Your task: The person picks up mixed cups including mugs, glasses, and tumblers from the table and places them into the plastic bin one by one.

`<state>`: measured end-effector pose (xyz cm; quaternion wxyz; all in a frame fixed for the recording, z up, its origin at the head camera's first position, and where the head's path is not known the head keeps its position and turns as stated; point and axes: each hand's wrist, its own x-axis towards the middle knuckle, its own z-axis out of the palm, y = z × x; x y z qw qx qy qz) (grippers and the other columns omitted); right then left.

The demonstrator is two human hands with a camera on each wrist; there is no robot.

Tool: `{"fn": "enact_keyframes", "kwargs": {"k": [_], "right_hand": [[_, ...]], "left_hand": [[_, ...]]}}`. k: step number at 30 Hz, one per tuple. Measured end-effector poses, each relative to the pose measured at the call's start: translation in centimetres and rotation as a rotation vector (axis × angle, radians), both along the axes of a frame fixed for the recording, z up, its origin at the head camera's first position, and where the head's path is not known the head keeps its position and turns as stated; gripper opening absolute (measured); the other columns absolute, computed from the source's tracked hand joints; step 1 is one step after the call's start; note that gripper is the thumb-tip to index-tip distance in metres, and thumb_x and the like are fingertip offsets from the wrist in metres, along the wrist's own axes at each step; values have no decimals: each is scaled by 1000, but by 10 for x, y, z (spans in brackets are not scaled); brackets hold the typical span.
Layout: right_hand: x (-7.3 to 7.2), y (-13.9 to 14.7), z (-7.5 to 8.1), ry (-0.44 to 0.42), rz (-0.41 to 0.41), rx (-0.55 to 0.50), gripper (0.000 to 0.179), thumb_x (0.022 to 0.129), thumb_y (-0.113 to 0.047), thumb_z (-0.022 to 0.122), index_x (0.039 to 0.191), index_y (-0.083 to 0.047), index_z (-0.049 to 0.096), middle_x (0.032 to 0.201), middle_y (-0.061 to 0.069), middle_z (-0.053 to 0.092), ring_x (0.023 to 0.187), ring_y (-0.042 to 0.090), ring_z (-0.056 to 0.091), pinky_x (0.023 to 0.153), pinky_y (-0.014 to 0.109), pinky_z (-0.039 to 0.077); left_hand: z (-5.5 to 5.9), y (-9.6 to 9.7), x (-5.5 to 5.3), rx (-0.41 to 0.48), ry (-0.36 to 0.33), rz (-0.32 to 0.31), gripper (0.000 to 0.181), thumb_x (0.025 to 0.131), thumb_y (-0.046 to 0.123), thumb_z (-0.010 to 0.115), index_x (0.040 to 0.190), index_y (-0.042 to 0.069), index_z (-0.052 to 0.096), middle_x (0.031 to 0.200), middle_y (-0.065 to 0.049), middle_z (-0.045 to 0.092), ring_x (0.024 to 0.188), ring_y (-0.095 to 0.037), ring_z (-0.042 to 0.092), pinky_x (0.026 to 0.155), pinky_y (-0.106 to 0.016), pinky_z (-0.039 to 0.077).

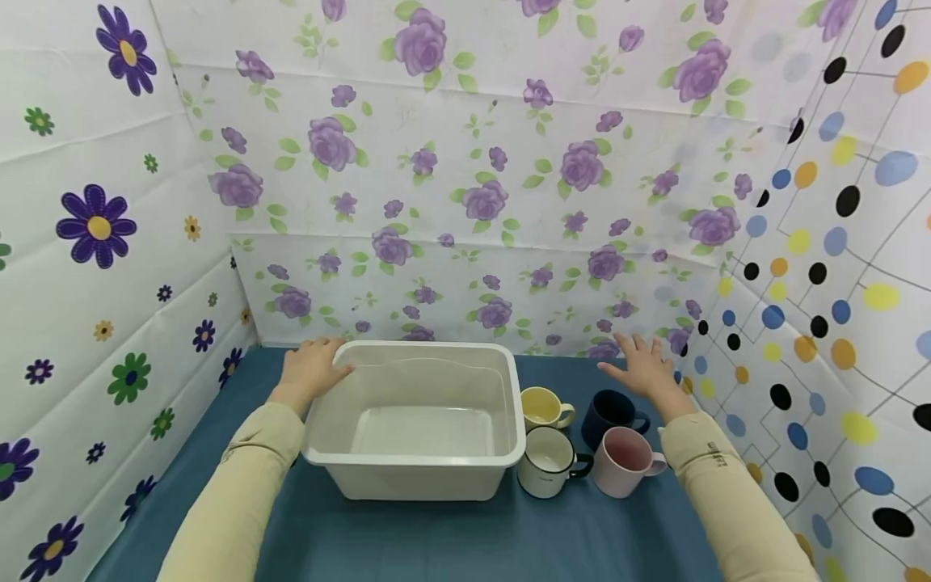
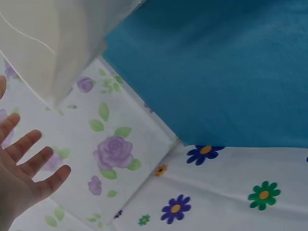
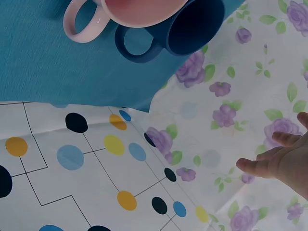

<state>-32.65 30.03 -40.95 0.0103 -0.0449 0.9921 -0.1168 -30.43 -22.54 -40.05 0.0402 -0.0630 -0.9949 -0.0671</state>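
Mugs [image 1: 617,475] are standing upright, hence steady, beside the plastic basin [image 1: 418,482]. Left hand [image 1: 311,372] and right hand [image 1: 646,372] are gripping nothing — fingers spread.

And there's the yellow mug [image 1: 538,404], its base tucked behind the white mug [image 1: 540,481], whose lettering is too tiny to read! Further right, the pink mug [image 1: 614,477] blocks the navy mug's [image 1: 600,427] near side. Print on the right sleeve [image 1: 735,493]? Illegible, and that sleeve runs off the near edge. Wrist views now: left hand [image 2: 26,180] sliced by the left edge, right hand [image 3: 286,163] by the right, basin [image 2: 67,38] clipped up top!
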Motion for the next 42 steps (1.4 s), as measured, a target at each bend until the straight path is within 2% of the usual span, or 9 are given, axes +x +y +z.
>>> {"fn": "enact_keyframes", "kwargs": {"k": [5,12,18,22,28,35,42], "right_hand": [[4,4,-1,-1,8,2,82,81,-63,39,140,-9,21,140,29,15,124,56,7,88,72,14],[9,-1,-1,25,64,-13,78,84,-56,43,137,-2,26,134,31,27,120,50,26,85,67,26],[8,-4,-2,16,85,-4,77,84,-53,45,137,-1,25,133,32,29,117,49,32,84,63,32],[8,-1,-5,-11,88,-8,77,84,-51,46,138,-2,23,134,32,29,115,49,35,84,60,34],[13,7,-13,-48,82,26,82,82,-61,41,136,-1,28,130,29,38,110,46,43,80,56,39],[23,11,-16,8,95,-2,70,84,-54,45,130,-2,39,125,27,44,107,44,46,79,55,40],[31,12,-17,40,113,-51,66,83,-54,46,128,-4,44,122,25,49,99,39,53,76,50,43]], "left_hand": [[-4,-13,3,43,7,43,59,85,39,53,130,4,39,124,-26,46,105,-45,47,78,-58,39],[-8,-29,8,142,-9,65,60,87,37,50,134,4,33,128,-27,42,105,-44,47,79,-56,39],[-9,-37,13,211,6,81,57,88,38,48,132,4,37,119,-26,51,95,-40,54,70,-51,43],[-7,-38,17,230,41,86,55,88,41,46,128,4,42,113,-26,55,91,-39,56,66,-48,44],[-11,-37,22,256,63,98,52,88,41,46,121,0,49,106,-25,58,83,-36,58,65,-46,45],[-13,-36,29,298,53,113,47,88,37,48,116,0,53,99,-23,61,74,-30,60,61,-43,46],[-13,-41,42,317,31,117,47,88,35,49,116,-2,53,99,-24,61,78,-34,60,62,-45,46]]}}
